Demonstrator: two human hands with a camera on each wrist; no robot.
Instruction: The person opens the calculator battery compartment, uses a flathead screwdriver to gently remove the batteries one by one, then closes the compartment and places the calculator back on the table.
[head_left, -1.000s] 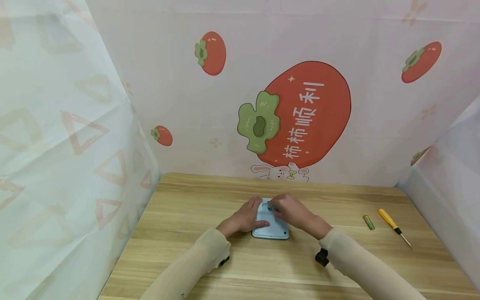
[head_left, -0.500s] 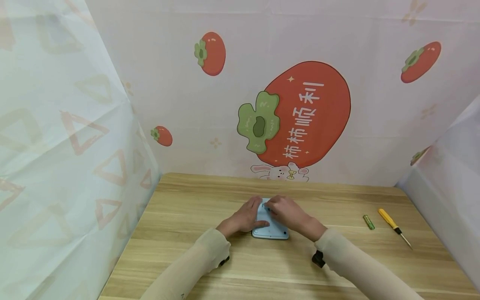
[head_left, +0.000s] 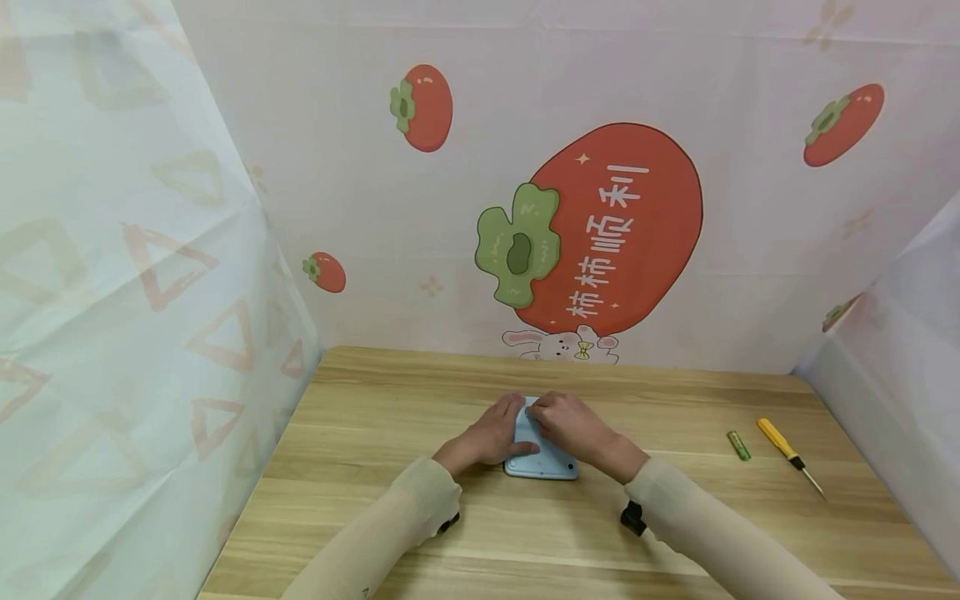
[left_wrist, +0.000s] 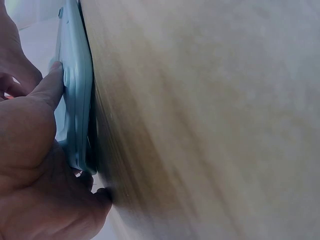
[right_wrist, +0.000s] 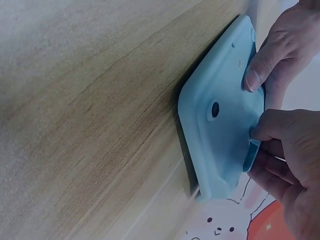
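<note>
A light-blue plastic device shaped like a calculator (head_left: 542,460) lies back side up on the wooden table. My left hand (head_left: 491,432) holds its left side, the thumb laid across the back and the other fingers round the edge. At the far end, my right hand (head_left: 576,423) works with bent fingers. In the right wrist view its thumb and fingers (right_wrist: 270,125) pinch a small light-blue piece (right_wrist: 253,150), like a battery cover, at the recess there. The fingers mostly hide that recess. A dark round foot (right_wrist: 215,109) shows on the device's back.
To the right on the table (head_left: 645,567) lie a green battery (head_left: 738,445) and a screwdriver (head_left: 791,457) with a yellow handle. A printed sheet (head_left: 375,200) stands upright behind the table, and further sheets flank it on the left and right.
My right hand and forearm have shifted slightly left, so the fingers now cover more of the recess. The left hand and the light-blue device have stayed put.
</note>
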